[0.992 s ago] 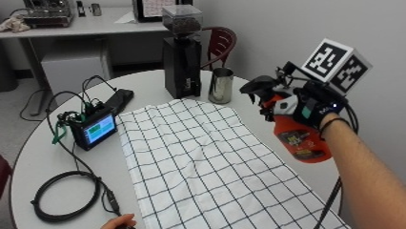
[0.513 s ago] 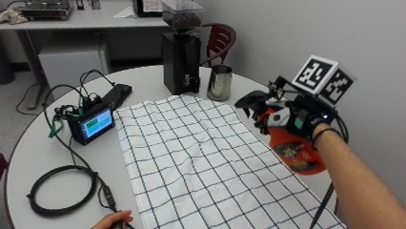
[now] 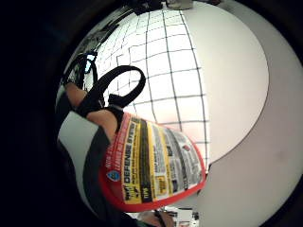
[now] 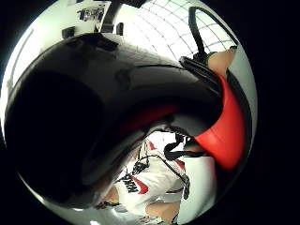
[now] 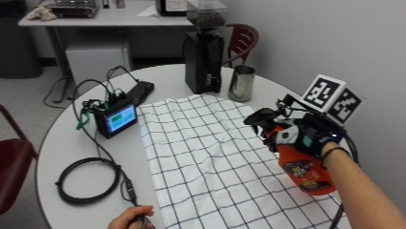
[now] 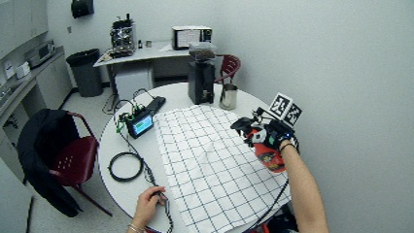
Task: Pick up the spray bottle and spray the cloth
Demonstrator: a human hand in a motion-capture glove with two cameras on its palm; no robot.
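My gloved right hand grips a red spray bottle by its neck, just above the right edge of the round table. The bottle's black nozzle points left over the white checked cloth, which lies spread flat across the table's middle. The wide outside view shows the same: hand, bottle, cloth. In the little finger side palm view the bottle's yellow and red label sits close to the palm above the cloth. The thumb side palm view is mostly filled by the black sprayer head and red bottle body.
A black coffee grinder and a steel cup stand behind the cloth. A small screen device with cables and a coiled black cable lie left of it. The bare left hand rests at the near table edge.
The hand has carried the bottle lower and nearer, still at the cloth's right edge, nozzle aimed over the cloth. The outside camera has shifted a little too.
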